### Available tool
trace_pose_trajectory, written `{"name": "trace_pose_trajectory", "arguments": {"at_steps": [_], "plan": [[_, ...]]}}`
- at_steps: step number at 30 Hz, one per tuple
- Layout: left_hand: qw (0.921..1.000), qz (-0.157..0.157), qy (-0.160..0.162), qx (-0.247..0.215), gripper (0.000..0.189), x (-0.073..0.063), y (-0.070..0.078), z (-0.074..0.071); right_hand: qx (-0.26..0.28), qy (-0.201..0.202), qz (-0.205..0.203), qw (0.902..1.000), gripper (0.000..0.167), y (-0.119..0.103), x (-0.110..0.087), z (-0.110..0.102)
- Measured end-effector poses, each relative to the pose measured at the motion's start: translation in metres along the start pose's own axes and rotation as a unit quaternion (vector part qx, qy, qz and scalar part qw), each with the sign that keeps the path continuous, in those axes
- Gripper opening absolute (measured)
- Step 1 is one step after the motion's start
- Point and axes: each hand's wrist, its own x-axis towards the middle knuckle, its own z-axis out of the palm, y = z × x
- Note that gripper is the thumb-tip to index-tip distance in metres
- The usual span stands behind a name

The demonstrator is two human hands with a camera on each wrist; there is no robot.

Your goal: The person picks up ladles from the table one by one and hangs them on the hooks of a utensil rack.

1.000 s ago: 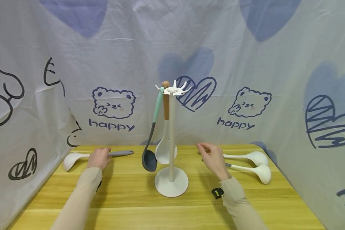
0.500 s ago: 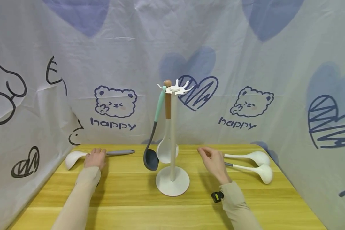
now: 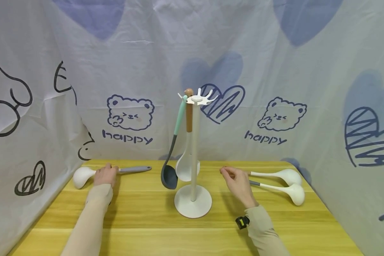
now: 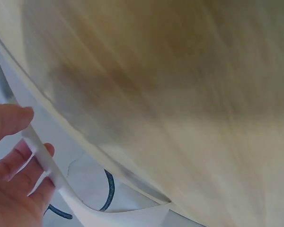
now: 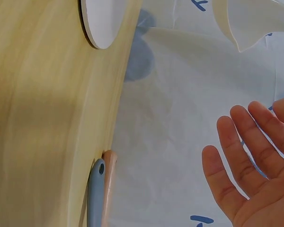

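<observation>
My left hand (image 3: pixel 105 175) grips the neck of a white ladle (image 3: pixel 82 177) with a grey handle, at the table's left. In the left wrist view its thumb (image 4: pixel 16 118) and fingers lie on either side of the white shaft (image 4: pixel 47 163). My right hand (image 5: pixel 255 165) holds nothing, its fingers spread in the right wrist view. In the head view it is over the handle ends of two white ladles. The farther ladle (image 3: pixel 289 176) has a brownish handle, mostly hidden; the nearer ladle (image 3: pixel 296 193) has a grey one (image 5: pixel 96 198).
Mid-table stands a white utensil rack (image 3: pixel 194 149) with a round base and hooks on top. From it hang a dark ladle (image 3: pixel 169 177) with a mint handle and a white utensil (image 3: pixel 184 167) with a brown handle. A printed curtain (image 3: pixel 166 46) encloses the wooden table (image 3: pixel 140 213).
My left hand has slid a little left along the ladle toward its bowl, and the bowl has turned slightly. My right hand has dropped a little lower. The head view has shifted slightly.
</observation>
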Motion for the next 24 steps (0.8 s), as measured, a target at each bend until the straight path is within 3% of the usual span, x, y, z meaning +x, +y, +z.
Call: {"name": "trace_pose_trajectory", "arguments": {"at_steps": [6,12,19,24], "plan": [[0.9994,0.017,0.024,0.019,0.035,0.0069,-0.0014,0.003,-0.001,-0.002,0.008,1.0,0.023,0.0006,-0.0002,0.0001],[0.9987,0.016,0.047,0.014,0.027,0.0042,-0.0038,0.0058,-0.009,-0.016,0.017,0.9997,0.022,0.0028,-0.0013,0.0026],[0.999,0.023,0.037,0.012,0.026,0.003,-0.0022,0.0021,-0.014,-0.022,0.011,0.9996,0.022,0.004,-0.0023,0.0014],[0.9966,0.045,0.066,0.02,0.026,0.0008,-0.0021,0.0059,-0.017,-0.026,0.007,0.9995,0.023,0.0065,-0.0037,0.0007]]}}
